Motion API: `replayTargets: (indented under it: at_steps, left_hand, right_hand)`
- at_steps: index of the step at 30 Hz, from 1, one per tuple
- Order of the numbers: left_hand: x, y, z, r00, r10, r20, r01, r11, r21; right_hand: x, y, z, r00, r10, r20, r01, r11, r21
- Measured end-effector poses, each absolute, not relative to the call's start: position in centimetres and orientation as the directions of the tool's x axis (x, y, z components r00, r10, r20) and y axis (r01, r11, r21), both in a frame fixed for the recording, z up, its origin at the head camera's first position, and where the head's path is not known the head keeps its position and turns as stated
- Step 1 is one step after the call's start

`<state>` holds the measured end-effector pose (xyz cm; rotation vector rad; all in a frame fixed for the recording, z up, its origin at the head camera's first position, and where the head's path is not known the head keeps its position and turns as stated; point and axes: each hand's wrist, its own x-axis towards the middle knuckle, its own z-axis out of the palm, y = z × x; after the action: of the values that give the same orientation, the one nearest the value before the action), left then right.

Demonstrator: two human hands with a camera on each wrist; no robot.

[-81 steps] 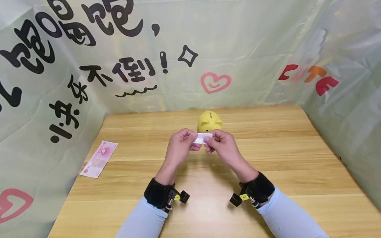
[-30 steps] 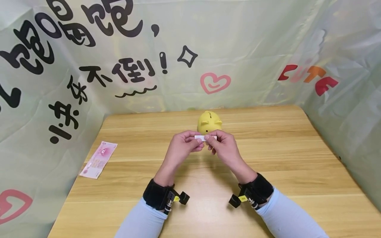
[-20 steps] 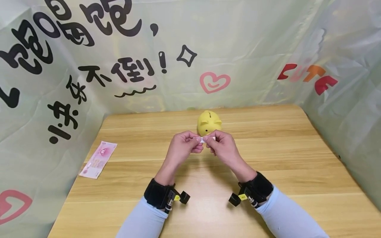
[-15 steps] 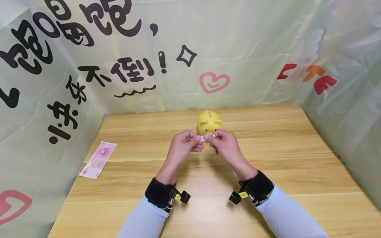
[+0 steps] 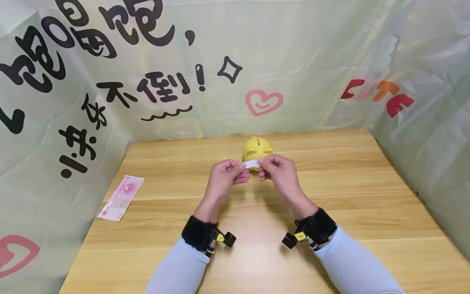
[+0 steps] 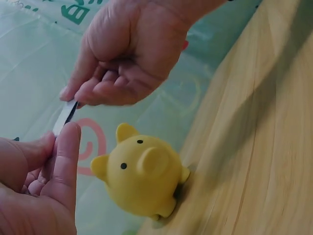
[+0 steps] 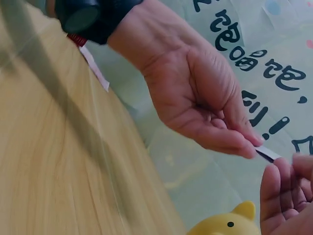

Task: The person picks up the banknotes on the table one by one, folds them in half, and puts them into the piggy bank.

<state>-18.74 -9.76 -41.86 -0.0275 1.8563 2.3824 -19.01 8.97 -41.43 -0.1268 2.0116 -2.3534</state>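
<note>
A pale, narrowly folded banknote point(image 5: 251, 164) is stretched between my two hands in front of the yellow piggy bank point(image 5: 256, 148). My left hand point(image 5: 224, 179) pinches one end between thumb and forefinger, and my right hand point(image 5: 280, 175) pinches the other, a little higher. In the left wrist view the folded banknote point(image 6: 65, 115) shows a dark gap along its side. The piggy bank point(image 6: 142, 181) stands on the table with its snout facing me and a slot on top. Part of its front is hidden behind the hands in the head view.
A pink banknote point(image 5: 121, 198) lies flat near the table's left edge. The wooden table point(image 5: 352, 196) is enclosed at the back and sides by pale printed fabric point(image 5: 312, 61). Wrist cameras point(image 5: 229, 239) hang inward from both black wristbands.
The banknote has gone from a wider folded piece to a narrow strip. Both hands have lifted slightly and moved a little apart, showing more of the strip, now tilted up on the right.
</note>
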Motion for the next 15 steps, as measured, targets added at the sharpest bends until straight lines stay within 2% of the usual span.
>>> replayTargets:
  at_steps: [2,5,10,12,15]
  left_hand:
    - [-18.8,-9.5,-41.9,-0.992,0.090,-0.087,-0.109,-0.274,0.956]
    - [-19.0,-9.0,-42.1,-0.992,0.096,-0.082,-0.108,-0.310,0.945]
    - [-19.5,-8.5,-42.2,-0.992,0.104,-0.073,-0.099,-0.284,0.954]
    - [-19.8,-8.5,-42.0,-0.994,0.083,-0.065,-0.084,-0.251,0.964]
    - [-20.6,-8.7,-41.6,-0.999,0.028,-0.015,-0.019,-0.129,0.991]
  right_hand:
    - [-19.1,8.7,-41.5,-0.994,-0.097,0.048,-0.027,-0.205,-0.978]
    - [-19.2,8.4,-41.5,-0.993,-0.101,0.056,-0.034,-0.208,-0.978]
    - [-19.9,8.5,-41.3,-0.997,-0.019,0.076,-0.069,-0.236,-0.969]
    - [-20.4,8.9,-40.9,-0.995,0.017,0.102,-0.103,-0.224,-0.969]
    - [-21.5,9.9,-39.8,-0.984,0.070,0.166,-0.172,-0.085,-0.982]
